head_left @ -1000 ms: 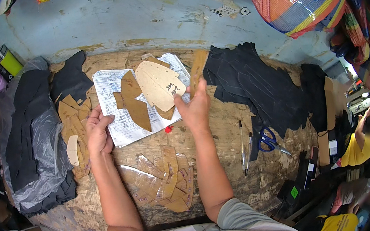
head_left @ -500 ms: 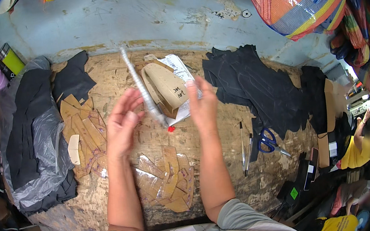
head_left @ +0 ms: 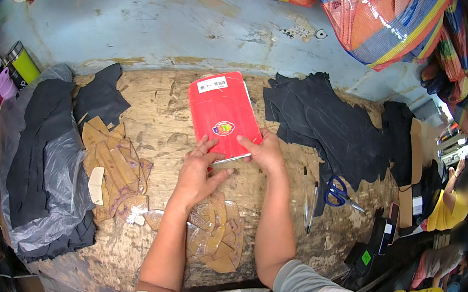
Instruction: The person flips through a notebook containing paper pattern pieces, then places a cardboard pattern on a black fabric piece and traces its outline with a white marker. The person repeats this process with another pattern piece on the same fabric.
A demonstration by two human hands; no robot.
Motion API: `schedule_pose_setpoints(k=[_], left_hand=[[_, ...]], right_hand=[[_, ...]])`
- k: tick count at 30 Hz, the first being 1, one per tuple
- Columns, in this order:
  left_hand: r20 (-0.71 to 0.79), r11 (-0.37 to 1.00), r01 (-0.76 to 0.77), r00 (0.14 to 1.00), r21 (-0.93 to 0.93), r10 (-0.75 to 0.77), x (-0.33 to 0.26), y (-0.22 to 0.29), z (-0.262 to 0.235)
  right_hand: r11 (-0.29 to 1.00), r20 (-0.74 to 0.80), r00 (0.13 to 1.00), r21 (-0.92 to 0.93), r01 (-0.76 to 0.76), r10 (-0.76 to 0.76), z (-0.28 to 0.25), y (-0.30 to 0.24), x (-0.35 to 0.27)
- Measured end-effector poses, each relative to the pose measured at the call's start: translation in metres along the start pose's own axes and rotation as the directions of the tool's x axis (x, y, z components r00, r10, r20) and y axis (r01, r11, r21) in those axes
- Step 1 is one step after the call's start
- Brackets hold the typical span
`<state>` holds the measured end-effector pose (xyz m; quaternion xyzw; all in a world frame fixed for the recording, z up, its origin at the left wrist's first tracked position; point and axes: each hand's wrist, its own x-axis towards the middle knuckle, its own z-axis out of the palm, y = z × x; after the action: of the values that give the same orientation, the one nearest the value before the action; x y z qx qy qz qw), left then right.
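A red-covered notebook [head_left: 220, 105] lies closed, cover up, in the middle of the wooden table. Page edges show along its right and bottom sides. My left hand [head_left: 197, 172] rests its outstretched fingers on the lower left corner, the thumb held apart below. At the lower right corner my right hand [head_left: 266, 152] grips the notebook, thumb on the cover and fingers along the side, partly hidden. Below my left wrist are brown pattern pieces [head_left: 219, 238] in clear plastic.
More brown pattern pieces [head_left: 112, 164] lie at left beside black material [head_left: 35, 147] on a plastic bag. Black cut pieces [head_left: 330, 119] spread at right, near two pens [head_left: 305, 195] and blue-handled scissors [head_left: 336, 190]. Woven bags [head_left: 387, 10] hang above. A person in yellow [head_left: 449, 207] is far right.
The notebook, held up partly open with tan pattern pieces and paper showing, is now closed and flat with its red cover up. Both hands have moved down to its lower edge.
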<state>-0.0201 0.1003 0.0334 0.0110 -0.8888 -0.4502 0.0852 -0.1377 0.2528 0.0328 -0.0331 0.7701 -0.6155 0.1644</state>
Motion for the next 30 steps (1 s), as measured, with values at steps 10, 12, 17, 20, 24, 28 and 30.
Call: schedule_pose_setpoints(k=[10,12,17,20,24,28,30], left_hand=[[-0.368,0.962,-0.069,0.929,-0.265,-0.035,-0.006,0.034,-0.033],[-0.421,0.97,-0.153,0.905,-0.187,0.062,-0.01,0.037,-0.05],[-0.702,0.999,0.027,0.712,0.038,0.007,-0.044,0.011,-0.103],[-0.771,0.931,0.362,0.607,0.053,-0.192,-0.083,-0.021,-0.13],[-0.765,0.927,0.367,0.572,-0.084,-0.296,-0.134,-0.055,-0.131],[-0.756,0.948,0.317,0.629,0.037,-0.181,-0.166,-0.066,-0.089],[-0.701,0.853,0.442,0.7,0.277,-0.134,-0.17,-0.069,-0.071]], right_hand=[[0.861,0.201,0.979,0.489,-0.14,0.045,0.061,-0.006,-0.008],[0.963,0.15,0.986,0.245,-0.113,0.077,0.051,-0.009,-0.008],[0.995,-0.085,0.996,-0.098,0.01,-0.018,0.027,0.003,-0.01],[0.977,-0.194,0.976,0.172,0.129,-0.095,0.033,0.017,-0.028],[0.913,-0.316,0.867,-0.266,0.31,-0.386,0.05,0.01,-0.07],[0.899,0.071,0.913,-0.155,0.409,-0.402,0.119,0.0,-0.105],[0.896,0.154,0.925,-0.236,0.375,-0.347,0.154,-0.006,-0.099]])
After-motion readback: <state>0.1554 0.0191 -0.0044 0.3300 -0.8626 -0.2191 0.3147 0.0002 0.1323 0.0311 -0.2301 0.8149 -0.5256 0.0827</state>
